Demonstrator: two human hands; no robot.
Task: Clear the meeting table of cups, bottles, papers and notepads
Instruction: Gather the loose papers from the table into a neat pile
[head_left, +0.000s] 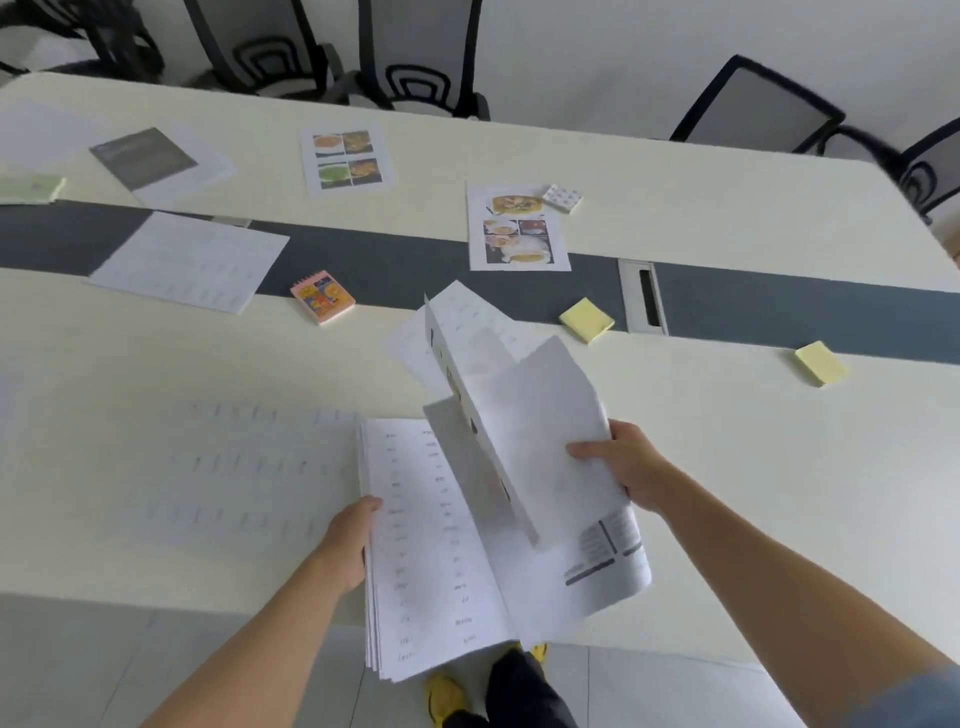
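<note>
Person stood at the near edge of the table (156, 364), both forearms reaching in.

- Left hand (348, 540) gripped the stack of papers (431, 545) by its left edge, thumb on the top sheet. The stack hung partly out past the table edge, over the floor.
- Right hand (618, 462) gripped several loose sheets (545, 431), fingers curled over them. The sheets were bent and raised, tilted above the right side of the stack.
- A printed sheet (249, 467), text blurred, lay flat on the table just left of the stack.

Farther out on the table:
- A list sheet (192, 262) lay across the dark centre strip (395, 270).
- A pink spiral notepad (323, 297) sat at the strip's near edge.
- Two yellow sticky pads (587, 319) (821, 362) lay well apart on the right.
- Two food-photo sheets (348, 158) (517, 228) lay beyond the strip, with a small patterned pad (562, 198) touching the corner of the right-hand one.
- A dark-covered sheet (150, 161) and a green pad (31, 188) lay at far left.

Office chairs (415, 57) lined the far side.
</note>
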